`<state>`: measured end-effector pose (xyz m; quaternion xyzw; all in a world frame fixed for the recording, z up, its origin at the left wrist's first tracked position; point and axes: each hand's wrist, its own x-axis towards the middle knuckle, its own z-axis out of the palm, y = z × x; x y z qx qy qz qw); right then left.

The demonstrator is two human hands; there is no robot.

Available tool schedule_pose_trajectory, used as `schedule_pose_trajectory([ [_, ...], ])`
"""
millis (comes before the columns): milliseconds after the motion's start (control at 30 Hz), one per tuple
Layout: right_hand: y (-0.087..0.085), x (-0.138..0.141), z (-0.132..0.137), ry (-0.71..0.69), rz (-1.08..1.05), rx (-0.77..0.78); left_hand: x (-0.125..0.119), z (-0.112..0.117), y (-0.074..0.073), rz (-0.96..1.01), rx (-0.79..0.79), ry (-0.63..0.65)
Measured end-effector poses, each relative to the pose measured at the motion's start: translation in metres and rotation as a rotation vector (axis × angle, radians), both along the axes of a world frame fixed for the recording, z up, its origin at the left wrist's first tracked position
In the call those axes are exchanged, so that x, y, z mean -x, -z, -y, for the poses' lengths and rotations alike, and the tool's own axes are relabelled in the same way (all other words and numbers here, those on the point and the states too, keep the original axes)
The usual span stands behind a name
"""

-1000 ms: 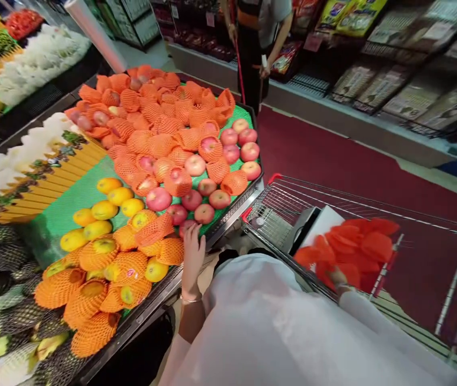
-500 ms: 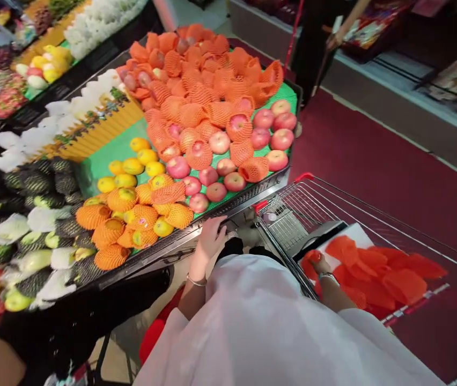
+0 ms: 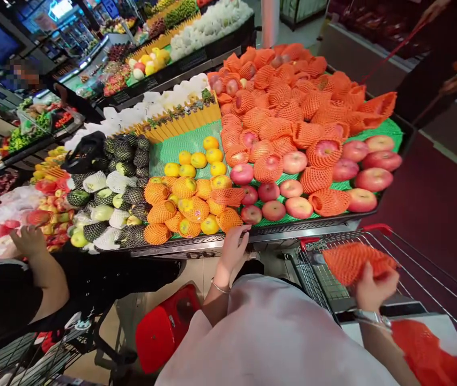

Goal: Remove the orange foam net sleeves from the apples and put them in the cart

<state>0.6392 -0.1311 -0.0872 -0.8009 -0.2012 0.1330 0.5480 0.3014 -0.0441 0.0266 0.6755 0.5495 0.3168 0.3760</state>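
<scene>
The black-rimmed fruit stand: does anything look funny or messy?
One reddish foam-mesh sleeve lies across yellow-orange fruits; it may be misplaced, because its colour resembles the sleeves around nearby pink apples. Nothing looks spilled.

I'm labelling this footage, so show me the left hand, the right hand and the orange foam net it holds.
Left hand (image 3: 233, 248): head view, middle of the hand.
Right hand (image 3: 374, 289): head view, between fingers and wrist.
Orange foam net (image 3: 349, 262): head view, its mesh side.
</scene>
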Motion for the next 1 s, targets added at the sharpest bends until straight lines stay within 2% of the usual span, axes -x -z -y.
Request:
schedule_pose_trajectory([
  [100,-0.047,0.045,-0.066,-0.108,-0.008,-0.159,0.005,-0.008,-0.006,0.234,0.040,-0.093],
  [167,-0.081,0.087,-0.097,-0.293,-0.025,-0.262,0.009,-0.014,-0.010,0.415,0.059,-0.127],
  [267,-0.121,0.150,-0.123,-0.568,0.008,-0.300,0.018,-0.026,-0.017,0.621,-0.027,-0.177],
  [333,-0.135,0.182,-0.131,-0.673,0.055,-0.297,0.026,-0.033,-0.022,0.662,-0.147,-0.232],
  [433,-0.137,0.206,-0.140,-0.702,0.124,-0.318,0.037,-0.042,-0.031,0.586,-0.334,-0.282],
  [500,-0.134,0.209,-0.144,-0.706,0.130,-0.313,0.042,-0.046,-0.035,0.471,-0.373,-0.239],
  [600,-0.132,0.208,-0.146,-0.759,0.038,-0.263,0.043,-0.051,-0.037,0.342,-0.258,-0.152],
  [667,-0.133,0.207,-0.147,-0.821,-0.046,-0.234,0.040,-0.054,-0.033,0.347,-0.160,-0.154],
  [833,-0.135,0.205,-0.149,-0.965,-0.283,-0.272,0.024,-0.064,-0.013,0.576,0.029,-0.226],
  [933,-0.131,0.203,-0.153,-1.057,-0.391,-0.272,0.017,-0.069,-0.002,0.738,0.165,-0.317],
  [1000,-0.126,0.201,-0.154,-1.048,-0.393,-0.266,0.016,-0.070,0.000,0.791,0.238,-0.360],
])
